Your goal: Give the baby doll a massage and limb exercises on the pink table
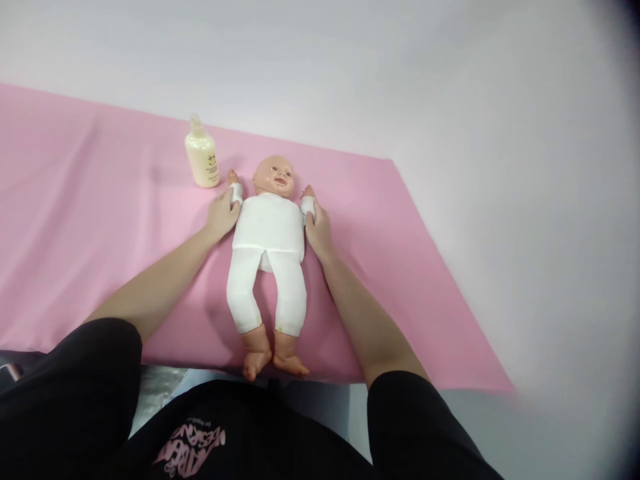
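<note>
A baby doll (pixel 269 247) in a white top and white leggings lies on its back on a pink sheet (pixel 90 220), head away from me, feet at the near edge. My left hand (pixel 222 215) grips the doll's arm at the white cuff on the left side. My right hand (pixel 317 225) grips its other arm at the cuff on the right side. Both doll arms are raised beside its head.
A cream lotion bottle (pixel 202 157) stands upright on the sheet just left of the doll's head, close to my left hand. The sheet's right edge (pixel 440 253) runs diagonally over a pale surface. My black sleeves fill the bottom of the view.
</note>
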A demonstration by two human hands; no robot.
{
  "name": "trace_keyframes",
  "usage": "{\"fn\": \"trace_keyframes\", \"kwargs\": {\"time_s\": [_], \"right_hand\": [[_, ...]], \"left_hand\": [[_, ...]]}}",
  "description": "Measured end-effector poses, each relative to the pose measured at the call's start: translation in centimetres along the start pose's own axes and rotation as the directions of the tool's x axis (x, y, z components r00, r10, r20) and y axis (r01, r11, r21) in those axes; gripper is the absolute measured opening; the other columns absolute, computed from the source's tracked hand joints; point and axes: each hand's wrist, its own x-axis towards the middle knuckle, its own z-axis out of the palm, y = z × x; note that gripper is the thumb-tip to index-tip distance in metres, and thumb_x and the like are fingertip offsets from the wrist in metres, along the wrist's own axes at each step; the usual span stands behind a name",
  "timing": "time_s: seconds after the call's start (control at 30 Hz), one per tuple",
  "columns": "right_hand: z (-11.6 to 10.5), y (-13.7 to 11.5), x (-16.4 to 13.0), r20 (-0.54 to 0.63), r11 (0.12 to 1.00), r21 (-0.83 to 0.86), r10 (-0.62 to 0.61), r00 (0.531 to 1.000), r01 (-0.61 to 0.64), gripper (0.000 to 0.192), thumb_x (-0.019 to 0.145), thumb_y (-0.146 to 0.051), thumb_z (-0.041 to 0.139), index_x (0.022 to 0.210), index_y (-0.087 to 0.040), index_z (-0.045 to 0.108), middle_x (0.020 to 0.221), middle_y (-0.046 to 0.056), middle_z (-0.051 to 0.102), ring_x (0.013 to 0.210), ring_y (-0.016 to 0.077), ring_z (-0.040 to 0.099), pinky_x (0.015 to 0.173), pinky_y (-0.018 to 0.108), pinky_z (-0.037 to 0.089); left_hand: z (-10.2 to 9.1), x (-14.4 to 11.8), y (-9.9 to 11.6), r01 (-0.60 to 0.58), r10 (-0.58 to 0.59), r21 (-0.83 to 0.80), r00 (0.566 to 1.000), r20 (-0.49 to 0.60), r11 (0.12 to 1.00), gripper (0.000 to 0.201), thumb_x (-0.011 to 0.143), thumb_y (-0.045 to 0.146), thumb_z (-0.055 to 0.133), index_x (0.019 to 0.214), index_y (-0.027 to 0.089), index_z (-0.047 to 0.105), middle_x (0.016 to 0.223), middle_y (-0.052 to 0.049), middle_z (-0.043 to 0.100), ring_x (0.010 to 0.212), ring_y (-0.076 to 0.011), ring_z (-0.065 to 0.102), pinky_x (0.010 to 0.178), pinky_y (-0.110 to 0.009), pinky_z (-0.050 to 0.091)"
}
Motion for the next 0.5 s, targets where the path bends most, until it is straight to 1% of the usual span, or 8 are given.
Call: {"fn": "trace_keyframes", "kwargs": {"time_s": [0.07,0.13,0.2,0.27,0.3,0.37,0.43,0.5], "right_hand": [[-0.3,-0.5,-0.1,0.022,1.000,0.016,0.008,1.000,-0.008,0.055,0.106,-0.045,0.042,0.150,-0.017,0.058,0.145,0.019,0.070,0.134,0.0334,0.066,0.122,0.062,0.049],[-0.5,-0.9,-0.2,0.031,0.999,0.034,0.019,0.999,-0.020,0.054,0.106,-0.047,0.043,0.148,-0.018,0.060,0.145,0.018,0.071,0.132,0.0324,0.068,0.121,0.059,0.051],[-0.5,-1.1,-0.3,0.023,0.998,0.043,0.037,0.999,-0.038,0.054,0.106,-0.049,0.044,0.147,-0.018,0.062,0.145,0.017,0.072,0.134,0.0322,0.068,0.123,0.058,0.050],[-0.4,-1.0,-0.3,0.013,0.998,0.039,0.054,0.998,-0.054,0.056,0.106,-0.049,0.043,0.147,-0.017,0.061,0.147,0.019,0.071,0.137,0.0329,0.067,0.126,0.058,0.048],[-0.3,-0.8,-0.2,0.011,0.998,0.036,0.058,0.998,-0.059,0.057,0.105,-0.049,0.043,0.148,-0.015,0.060,0.149,0.019,0.070,0.140,0.0330,0.065,0.127,0.058,0.046],[-0.1,-0.4,-0.2,0.011,0.998,0.038,0.059,0.998,-0.060,0.058,0.106,-0.048,0.042,0.151,-0.015,0.057,0.153,0.020,0.067,0.145,0.0322,0.062,0.129,0.058,0.044],[0.2,0.1,-0.2,-0.003,0.997,0.058,0.055,0.999,-0.054,0.059,0.105,-0.049,0.043,0.155,-0.018,0.052,0.158,0.019,0.062,0.149,0.0308,0.057,0.130,0.059,0.043],[0.3,0.3,-0.3,-0.036,0.996,0.088,0.034,0.999,-0.030,0.065,0.102,-0.051,0.049,0.160,-0.022,0.043,0.163,0.018,0.055,0.153,0.0309,0.053,0.130,0.061,0.043]], "left_hand": [[-0.1,0.0,0.0,0.017,-0.017,0.027,1.000,-0.010,0.999,0.054,0.097,0.048,0.058,0.139,0.015,0.067,0.129,-0.021,0.076,0.129,-0.0462,0.069,0.121,-0.071,0.045],[-0.1,0.0,-0.2,-0.005,0.006,0.035,1.000,-0.025,0.999,0.052,0.096,0.048,0.057,0.135,0.016,0.069,0.121,-0.020,0.079,0.123,-0.0456,0.071,0.118,-0.071,0.048],[-0.1,0.1,-0.5,-0.037,0.038,0.026,0.998,-0.042,0.999,0.048,0.096,0.048,0.057,0.131,0.017,0.070,0.116,-0.018,0.080,0.120,-0.0447,0.073,0.116,-0.070,0.050],[0.0,0.1,-0.7,-0.047,0.047,0.004,0.998,-0.046,0.999,0.046,0.097,0.047,0.058,0.131,0.018,0.070,0.117,-0.018,0.079,0.121,-0.0445,0.072,0.116,-0.071,0.050],[0.0,0.1,-0.7,-0.041,0.040,-0.018,0.998,-0.043,0.999,0.047,0.096,0.047,0.060,0.133,0.019,0.069,0.122,-0.018,0.078,0.124,-0.0445,0.071,0.118,-0.071,0.048],[0.0,0.1,-0.7,-0.035,0.032,-0.079,0.999,-0.032,0.996,0.054,0.095,0.045,0.063,0.142,0.019,0.063,0.139,-0.020,0.072,0.137,-0.0440,0.064,0.124,-0.070,0.043],[0.1,0.0,-0.5,-0.065,0.060,-0.159,0.998,-0.034,0.985,0.067,0.093,0.044,0.067,0.154,0.018,0.052,0.156,-0.022,0.060,0.149,-0.0416,0.055,0.130,-0.065,0.038],[0.2,-0.1,-0.3,-0.120,0.108,-0.228,0.992,-0.061,0.966,0.084,0.091,0.047,0.071,0.163,0.019,0.037,0.165,-0.023,0.047,0.154,-0.0390,0.049,0.130,-0.060,0.040]]}}
